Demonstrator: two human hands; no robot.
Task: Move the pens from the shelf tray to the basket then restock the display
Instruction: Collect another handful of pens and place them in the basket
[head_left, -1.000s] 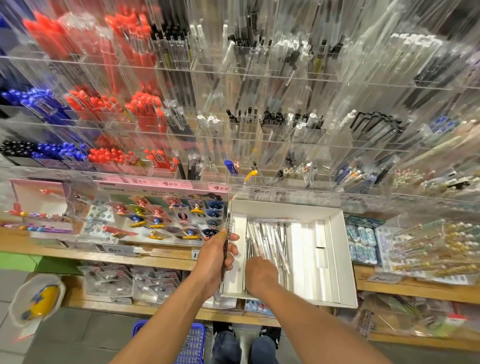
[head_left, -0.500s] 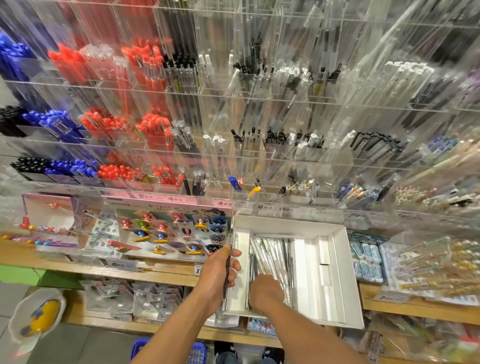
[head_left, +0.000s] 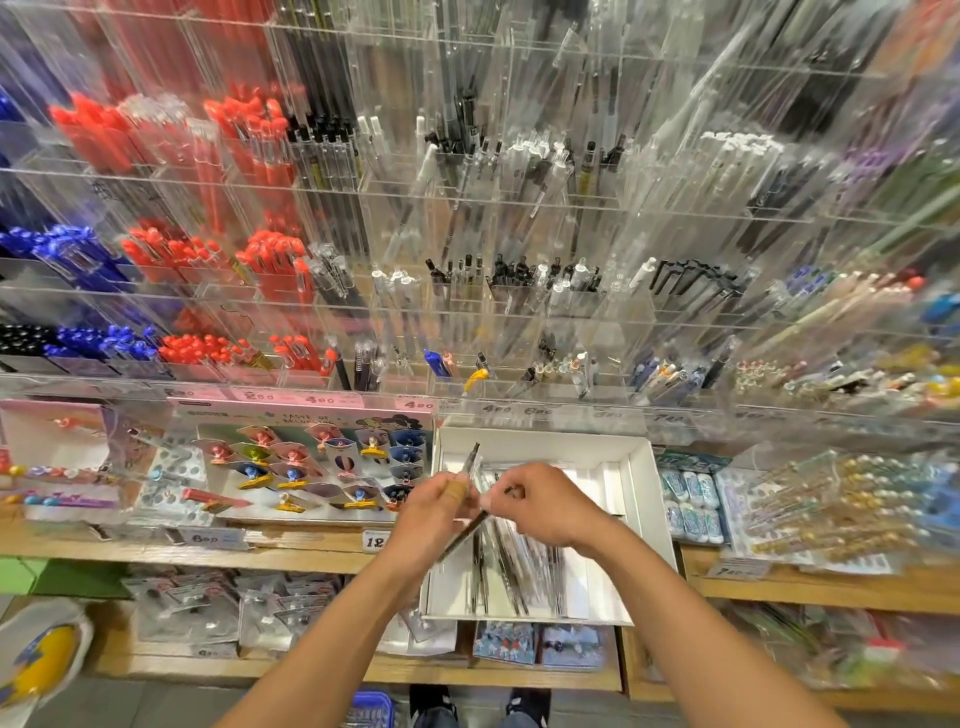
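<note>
A white tray (head_left: 639, 499) rests on the wooden shelf and holds several clear-barrelled pens (head_left: 519, 566) lying lengthwise. My left hand (head_left: 434, 512) hovers over the tray's left edge, closed on a small bunch of pens (head_left: 474, 460) whose tips stick up past my fingers. My right hand (head_left: 545, 504) is just to its right above the tray, pinching a dark pen (head_left: 467, 532) that slants down-left toward my left hand. The two hands nearly touch. A blue basket (head_left: 371, 709) shows at the bottom edge, on the floor near my feet.
Clear acrylic display racks (head_left: 467, 218) full of red, blue, black and clear pens fill the wall above. A box of character clips (head_left: 311, 462) sits left of the tray, packaged goods (head_left: 691, 499) to the right. A lower shelf (head_left: 208, 618) holds bagged items.
My right hand has risen out of the tray with a pen and moved toward my left hand, which has lifted slightly with its bunch. The camera has tilted upward.
</note>
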